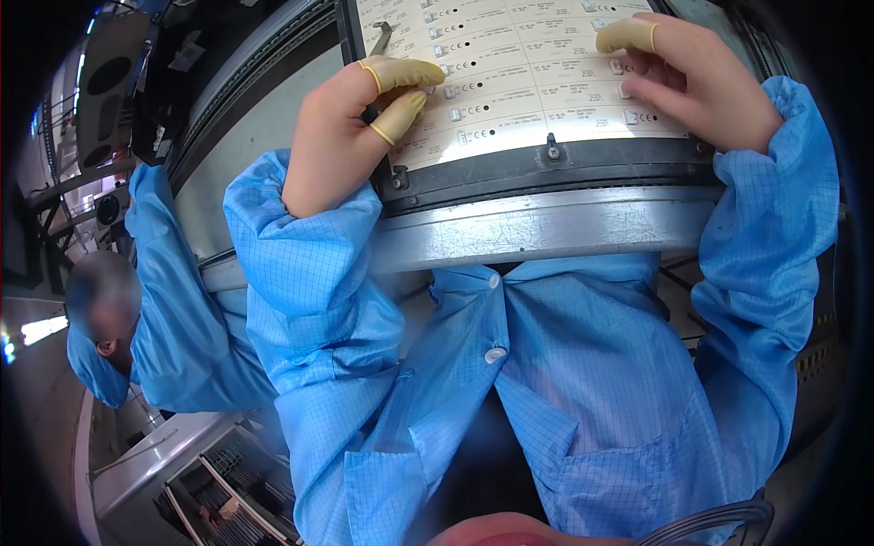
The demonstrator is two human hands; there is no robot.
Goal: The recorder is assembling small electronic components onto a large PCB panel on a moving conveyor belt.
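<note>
A pale panel [510,86], printed all over in rows of cells, lies in front of me with small whitish pieces [456,115] along its columns. Over its left edge, my left hand [350,109] has thumb and forefinger in yellow finger cots, curled toward each other in a pinch. A tiny light bit shows between those tips, too small to name. My right hand [687,82] hovers at the panel's right side, a yellow cot on its forefinger. Its thumb and forefinger are spread apart beside the right column of pieces, with nothing visible held.
A black frame bar [564,164] with a metal screw clip [553,148] borders the panel's near side. Nearer me runs a silver metal rail [546,223]. A metal clip [381,36] sits at upper left. Another person in a blue smock [187,309] is at my left.
</note>
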